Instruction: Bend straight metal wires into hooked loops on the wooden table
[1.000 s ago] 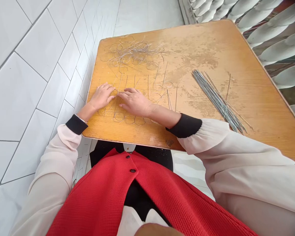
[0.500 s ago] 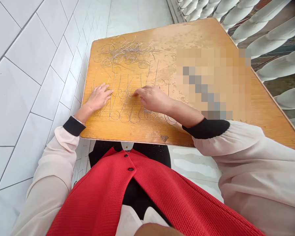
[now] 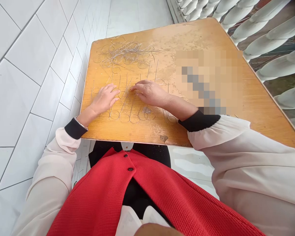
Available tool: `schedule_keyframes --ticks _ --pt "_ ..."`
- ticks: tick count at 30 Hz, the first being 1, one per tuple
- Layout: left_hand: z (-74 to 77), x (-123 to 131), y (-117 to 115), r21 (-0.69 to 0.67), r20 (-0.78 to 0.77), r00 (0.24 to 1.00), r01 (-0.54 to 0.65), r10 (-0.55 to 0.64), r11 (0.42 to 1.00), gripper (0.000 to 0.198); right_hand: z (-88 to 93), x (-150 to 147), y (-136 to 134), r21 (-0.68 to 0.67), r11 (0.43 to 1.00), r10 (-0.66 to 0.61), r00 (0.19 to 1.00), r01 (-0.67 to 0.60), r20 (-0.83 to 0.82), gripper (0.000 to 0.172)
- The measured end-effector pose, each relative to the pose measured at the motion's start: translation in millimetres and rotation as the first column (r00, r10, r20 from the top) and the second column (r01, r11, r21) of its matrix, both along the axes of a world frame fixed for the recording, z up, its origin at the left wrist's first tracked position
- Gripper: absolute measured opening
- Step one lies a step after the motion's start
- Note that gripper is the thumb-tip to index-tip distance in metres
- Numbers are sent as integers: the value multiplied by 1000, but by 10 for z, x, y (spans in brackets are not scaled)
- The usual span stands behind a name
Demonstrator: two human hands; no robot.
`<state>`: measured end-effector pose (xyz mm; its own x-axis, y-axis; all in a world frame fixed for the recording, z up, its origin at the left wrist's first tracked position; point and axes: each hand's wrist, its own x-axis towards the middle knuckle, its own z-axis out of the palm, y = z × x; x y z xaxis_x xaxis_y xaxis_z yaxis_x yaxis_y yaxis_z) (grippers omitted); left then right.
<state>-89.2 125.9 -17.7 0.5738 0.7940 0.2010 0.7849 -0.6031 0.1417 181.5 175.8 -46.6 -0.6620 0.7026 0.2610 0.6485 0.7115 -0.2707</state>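
Note:
Several thin metal wires with looped ends (image 3: 134, 118) lie in a rough row on the wooden table (image 3: 147, 132). At the row's left part, my left hand (image 3: 105, 98) rests over the wires, fingers stretched out and thumb apart. My right hand (image 3: 152, 93) reaches in from the right, palm down, its fingertips at the upper part of the crossed wires (image 3: 126, 95) in the middle. Its thumb stands a little apart from the fingers, and I see nothing held between them. The wire beneath each palm is hidden.
A tangled pile of looped wires (image 3: 129, 52) lies toward the table's far left. A small silvery clump (image 3: 147, 110) sits below my right hand. A blurred-out patch (image 3: 208, 78) covers the table's right part. White tiled wall (image 3: 22, 72) runs along the left, white balusters (image 3: 267, 39) along the right.
My left hand has shifted slightly right over the wires. My right hand has moved a little left and away from me, and its thumb and fingers have parted.

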Motion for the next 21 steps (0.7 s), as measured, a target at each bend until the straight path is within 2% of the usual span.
schedule_keyframes --ticks 4,7,13,18,21 --pt "1 116 29 -24 -17 994 108 -108 994 31 74 -25 -129 -4 1000 30 999 -30 -30 45" --pt "-50 138 72 -49 -43 990 132 -134 990 22 86 -53 -205 3 998 61 998 -61 -32 41" --pt "-99 189 146 14 -88 992 94 -92 995 19 20 -61 -212 36 990 141 989 -139 -47 34" --pt "-85 310 242 13 -126 992 -9 11 1000 25 3 -109 -124 13 998 58 998 -57 -28 40" --pt "-129 340 325 22 -118 993 -10 12 1000 30 -5 -139 -76 32 999 26 1000 -25 -15 41"
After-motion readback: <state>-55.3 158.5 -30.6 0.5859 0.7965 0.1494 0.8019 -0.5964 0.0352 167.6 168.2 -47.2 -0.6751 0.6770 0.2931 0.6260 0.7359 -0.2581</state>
